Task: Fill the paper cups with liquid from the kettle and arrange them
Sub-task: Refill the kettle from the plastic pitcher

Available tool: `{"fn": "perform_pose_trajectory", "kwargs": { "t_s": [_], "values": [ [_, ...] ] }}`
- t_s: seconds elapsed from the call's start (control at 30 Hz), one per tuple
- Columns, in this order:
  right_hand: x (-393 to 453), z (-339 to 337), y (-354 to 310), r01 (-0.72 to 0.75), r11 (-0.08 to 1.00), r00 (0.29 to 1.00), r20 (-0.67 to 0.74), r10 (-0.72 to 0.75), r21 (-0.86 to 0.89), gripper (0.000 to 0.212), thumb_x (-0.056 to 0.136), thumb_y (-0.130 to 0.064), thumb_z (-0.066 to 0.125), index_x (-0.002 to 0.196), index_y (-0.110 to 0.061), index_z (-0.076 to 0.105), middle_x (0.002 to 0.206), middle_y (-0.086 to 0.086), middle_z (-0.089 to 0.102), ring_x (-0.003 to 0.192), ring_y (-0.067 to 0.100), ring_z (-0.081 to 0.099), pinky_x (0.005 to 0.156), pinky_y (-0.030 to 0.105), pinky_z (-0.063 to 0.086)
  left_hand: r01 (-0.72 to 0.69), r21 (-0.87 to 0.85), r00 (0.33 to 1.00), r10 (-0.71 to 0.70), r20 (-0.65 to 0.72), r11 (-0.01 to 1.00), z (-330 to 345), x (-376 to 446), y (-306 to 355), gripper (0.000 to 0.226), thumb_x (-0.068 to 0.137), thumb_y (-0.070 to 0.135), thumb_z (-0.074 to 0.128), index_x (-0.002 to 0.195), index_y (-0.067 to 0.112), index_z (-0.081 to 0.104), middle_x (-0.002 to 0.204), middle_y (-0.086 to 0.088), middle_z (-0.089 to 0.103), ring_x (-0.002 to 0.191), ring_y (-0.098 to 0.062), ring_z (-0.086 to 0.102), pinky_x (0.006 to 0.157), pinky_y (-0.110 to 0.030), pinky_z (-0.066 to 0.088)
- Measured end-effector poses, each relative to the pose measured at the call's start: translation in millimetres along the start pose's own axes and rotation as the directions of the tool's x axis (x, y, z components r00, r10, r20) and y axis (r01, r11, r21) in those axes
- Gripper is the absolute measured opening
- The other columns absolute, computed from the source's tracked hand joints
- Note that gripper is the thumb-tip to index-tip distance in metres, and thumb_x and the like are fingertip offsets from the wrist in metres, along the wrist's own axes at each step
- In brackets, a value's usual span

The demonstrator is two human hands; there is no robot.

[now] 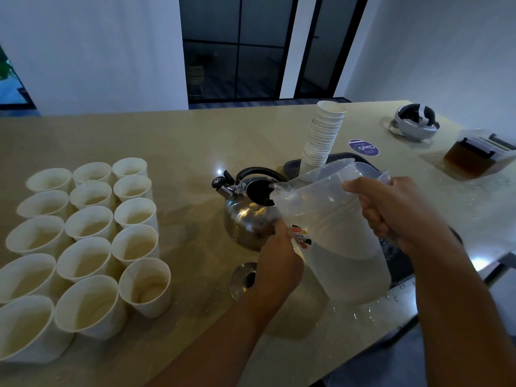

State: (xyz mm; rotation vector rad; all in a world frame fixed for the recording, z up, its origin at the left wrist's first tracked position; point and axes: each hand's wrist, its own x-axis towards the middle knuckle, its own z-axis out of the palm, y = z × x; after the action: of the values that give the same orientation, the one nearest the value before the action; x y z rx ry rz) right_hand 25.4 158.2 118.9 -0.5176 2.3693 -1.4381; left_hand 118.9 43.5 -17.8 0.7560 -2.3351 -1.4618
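Note:
A steel kettle with a black handle stands lidless mid-counter. A clear plastic jug, part full of water, is tilted so its spout rests over the kettle's opening. My right hand grips the jug's handle. My left hand supports the jug's lower front side, fingers hidden against it. The kettle's lid lies upside down on the counter just in front. Several white paper cups stand in three rows at the left, upright and close together. A tall stack of nested cups leans behind the jug.
A dark tray sits under the jug, with water drops on the counter near its edge at right. A white headset, a purple sticker and a clear box of brown liquid lie far right.

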Motion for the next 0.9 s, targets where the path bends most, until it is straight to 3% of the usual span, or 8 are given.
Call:
{"fn": "perform_pose_trajectory", "kwargs": {
  "t_s": [0.23, 0.33, 0.43, 0.53, 0.67, 0.77, 0.9],
  "values": [
    [-4.6, -8.8, 17.1, 0.025, 0.978, 0.999, -0.039, -0.017, 0.206, 0.049, 0.089, -0.031, 0.068, 0.046, -0.019, 0.048, 0.042, 0.000, 0.038, 0.036, 0.015, 0.031, 0.042, 0.019, 0.030, -0.133, -0.024, 0.986, 0.130, -0.101, 0.991, -8.2, 1.8, 6.6, 0.049, 0.093, -0.006, 0.048, 0.138, 0.010, 0.042, 0.110, -0.004, 0.064, 0.104, -0.021, 0.062, 0.085, -0.031, 0.053],
    [-7.7, -15.0, 25.7, 0.087, 0.962, 0.993, -0.100, -0.062, 0.261, 0.047, 0.088, -0.033, 0.065, 0.051, -0.012, 0.045, 0.041, 0.000, 0.035, 0.035, 0.015, 0.028, 0.039, 0.016, 0.028, -0.185, -0.132, 0.978, 0.169, -0.119, 0.974, -12.5, 4.9, 13.7, 0.063, 0.086, -0.017, 0.049, 0.132, 0.024, 0.046, 0.103, 0.014, 0.059, 0.099, 0.002, 0.058, 0.082, -0.011, 0.047],
    [-9.6, -19.6, 36.8, 0.163, 0.922, 0.981, -0.161, -0.112, 0.351, 0.045, 0.089, -0.033, 0.062, 0.056, -0.010, 0.043, 0.044, 0.002, 0.033, 0.038, 0.016, 0.026, 0.040, 0.017, 0.027, -0.208, -0.182, 0.969, 0.177, -0.171, 0.961, -11.3, 12.1, 19.5, 0.046, 0.088, -0.004, 0.056, 0.128, 0.019, 0.051, 0.118, 0.004, 0.062, 0.106, -0.006, 0.057, 0.089, -0.025, 0.052],
    [-10.5, -20.9, 49.3, 0.217, 0.875, 0.960, -0.258, -0.110, 0.434, 0.039, 0.082, -0.036, 0.064, 0.054, -0.016, 0.046, 0.045, 0.001, 0.035, 0.038, 0.016, 0.027, 0.041, 0.017, 0.027, -0.262, -0.134, 0.948, 0.229, -0.223, 0.956, -5.0, 16.8, 23.4, 0.040, 0.082, 0.011, 0.051, 0.121, 0.021, 0.053, 0.115, 0.005, 0.059, 0.109, -0.015, 0.055, 0.091, -0.041, 0.051],
    [-10.1, -20.7, 61.4, 0.281, 0.807, 0.922, -0.381, -0.077, 0.519, 0.037, 0.074, -0.042, 0.068, 0.054, -0.019, 0.047, 0.045, 0.000, 0.037, 0.040, 0.017, 0.028, 0.042, 0.019, 0.027, -0.263, -0.078, 0.959, 0.251, -0.129, 0.962, 5.9, 22.3, 33.9, 0.053, 0.085, 0.009, 0.059, 0.131, 0.032, 0.049, 0.123, 0.009, 0.056, 0.116, -0.015, 0.051, 0.096, -0.043, 0.050],
    [-7.0, -21.4, 65.6, 0.365, 0.780, 0.867, -0.490, -0.086, 0.509, 0.037, 0.079, -0.036, 0.068, 0.052, -0.020, 0.050, 0.044, -0.002, 0.040, 0.038, 0.016, 0.031, 0.042, 0.020, 0.027, -0.260, -0.051, 0.965, 0.258, -0.036, 0.964, 10.3, 28.4, 44.0, 0.068, 0.080, -0.004, 0.049, 0.140, 0.027, 0.047, 0.133, 0.004, 0.056, 0.124, -0.017, 0.047, 0.103, -0.040, 0.045],
    [-2.4, -26.0, 74.0, 0.464, 0.755, 0.809, -0.569, -0.147, 0.464, 0.036, 0.079, -0.035, 0.069, 0.048, -0.022, 0.055, 0.043, -0.003, 0.043, 0.034, 0.015, 0.034, 0.040, 0.019, 0.029, -0.285, -0.015, 0.956, 0.285, 0.066, 0.958, 29.4, 38.6, 54.9, 0.070, 0.077, 0.006, 0.050, 0.139, 0.037, 0.045, 0.131, 0.005, 0.058, 0.123, -0.020, 0.050, 0.100, -0.046, 0.049]
  ]
}}
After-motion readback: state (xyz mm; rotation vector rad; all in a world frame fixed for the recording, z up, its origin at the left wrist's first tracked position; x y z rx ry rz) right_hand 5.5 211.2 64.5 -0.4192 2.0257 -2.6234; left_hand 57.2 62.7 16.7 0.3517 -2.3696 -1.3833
